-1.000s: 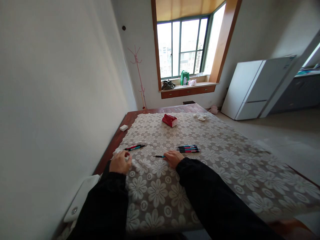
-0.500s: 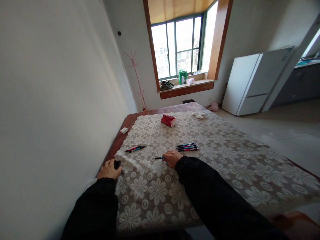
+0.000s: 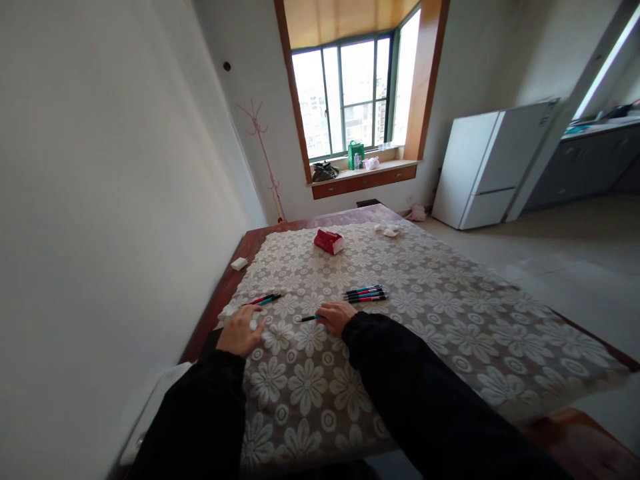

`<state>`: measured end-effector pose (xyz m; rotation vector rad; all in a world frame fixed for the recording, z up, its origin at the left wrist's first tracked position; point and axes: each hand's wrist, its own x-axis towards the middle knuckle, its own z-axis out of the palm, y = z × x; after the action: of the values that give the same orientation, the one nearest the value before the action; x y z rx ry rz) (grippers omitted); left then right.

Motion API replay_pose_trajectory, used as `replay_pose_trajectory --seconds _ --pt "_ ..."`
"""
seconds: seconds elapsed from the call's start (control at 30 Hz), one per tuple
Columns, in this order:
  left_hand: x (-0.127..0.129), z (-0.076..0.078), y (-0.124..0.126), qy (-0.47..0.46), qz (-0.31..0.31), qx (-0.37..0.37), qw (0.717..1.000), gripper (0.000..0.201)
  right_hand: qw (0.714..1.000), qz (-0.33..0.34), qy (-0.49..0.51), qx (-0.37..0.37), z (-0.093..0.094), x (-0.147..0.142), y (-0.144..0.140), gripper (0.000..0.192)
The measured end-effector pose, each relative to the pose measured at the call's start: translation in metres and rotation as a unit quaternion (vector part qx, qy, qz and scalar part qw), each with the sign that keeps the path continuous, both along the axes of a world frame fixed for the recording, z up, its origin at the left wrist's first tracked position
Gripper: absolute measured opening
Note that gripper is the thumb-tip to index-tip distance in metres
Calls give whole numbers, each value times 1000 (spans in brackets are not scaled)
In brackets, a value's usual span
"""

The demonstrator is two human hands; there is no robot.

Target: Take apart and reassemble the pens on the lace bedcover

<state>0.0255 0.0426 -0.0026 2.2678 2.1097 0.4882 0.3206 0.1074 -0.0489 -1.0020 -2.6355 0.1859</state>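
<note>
My right hand [image 3: 336, 316] rests on the flowered tablecloth [image 3: 400, 333] with its fingers closed on a pen [image 3: 310, 319] that points left. My left hand [image 3: 241, 331] lies on the cloth near its left edge, fingers curled; I cannot see whether it holds anything. Two pens [image 3: 263, 299] lie just beyond the left hand. A row of several pens [image 3: 366, 293] sits just beyond the right hand. Both arms wear black sleeves.
A red packet [image 3: 329, 241] and crumpled white tissues [image 3: 387, 230] lie at the far end of the table. A small white object [image 3: 239, 263] sits on the bare wood at the left. A white fridge [image 3: 487, 167] stands at the right, a wall close on the left.
My left hand went back to the table's left edge with something dark, then returned onto the cloth. The right hand has stayed on the pen. The view has shifted.
</note>
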Motion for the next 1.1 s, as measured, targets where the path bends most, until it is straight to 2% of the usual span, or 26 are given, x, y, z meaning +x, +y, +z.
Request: replay_pose_trajectory --seconds 0.07,0.13,0.2,0.27,0.37,0.47,0.53,0.63,0.77,0.93,1.03,1.1 --pt "38 5 9 -50 -103 -11 993 30 1000 -15 -2 -7 0 0 0 20" --pt "70 4 19 -69 -169 -28 983 26 1000 -27 0 -14 0 0 1 20" --pt "92 -3 28 -81 -197 -45 976 21 999 -38 1 -19 -2 1 2 20" --pt "101 -14 36 -93 -186 -36 977 15 999 -50 -3 -22 -2 3 3 20" --pt "100 -32 40 -91 -154 -25 984 18 998 -54 -18 -22 -3 4 4 18" --pt "95 -42 40 -91 -152 -30 984 33 999 -46 -18 -16 -4 3 3 17" --pt "93 -43 39 -112 -160 -12 981 33 999 -46 -9 -10 -5 2 3 19" --pt "93 -43 39 -150 -178 17 972 22 999 -38 4 -4 -6 2 4 21" --pt "92 -44 39 -152 -170 3 974 17 1000 -26 14 1 -6 3 3 24" --pt "91 -46 39 -143 -162 -7 976 36 1000 -9 24 18 -3 3 2 22" --pt "92 -44 38 -163 -155 2 974 23 999 -8 27 24 -4 2 3 20" --pt "93 -43 37 -176 -154 9 972 25 999 -14 28 24 -5 3 4 19"
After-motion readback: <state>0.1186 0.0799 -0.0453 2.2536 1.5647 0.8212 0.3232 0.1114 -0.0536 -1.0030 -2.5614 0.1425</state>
